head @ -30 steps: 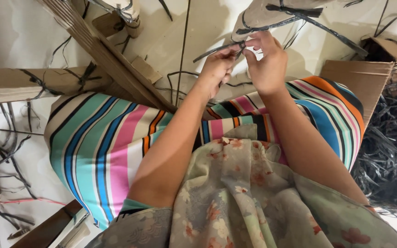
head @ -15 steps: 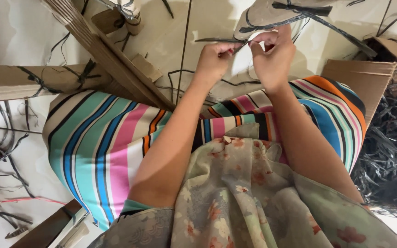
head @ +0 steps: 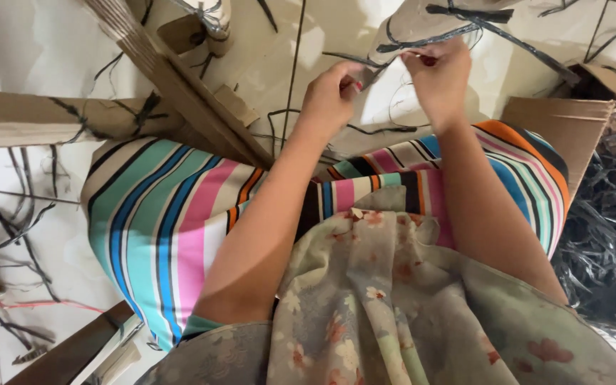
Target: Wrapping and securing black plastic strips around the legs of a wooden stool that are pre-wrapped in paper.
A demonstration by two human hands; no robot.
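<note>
Upper centre of the frame: both hands meet over the tiled floor (head: pixel 322 43), past the striped skirt (head: pixel 158 214). Left hand (head: pixel 331 100) and right hand (head: pixel 440 78) each pinch a thin dark strip (head: pixel 347 57), which runs roughly left to right between them, slightly tilted, its left end poking out beyond the left hand. I note the fingers of both hands are drawn narrow, closed around the strip; the exact contact under the right thumb is hidden. Just above the right hand lies a pale curved sheet (head: pixel 422 21) with more dark strips across it, touching or nearly touching the knuckles; I cannot tell which. Right hand sits nearer that sheet. Both forearms reach straight up the frame, elbows low by the floral cloth (head: pixel 393 314). Lower right: a heap of dark strips (head: pixel 607 242) beside a cardboard box (head: pixel 557 128). Upper left: wooden slats (head: pixel 158 71).
</note>
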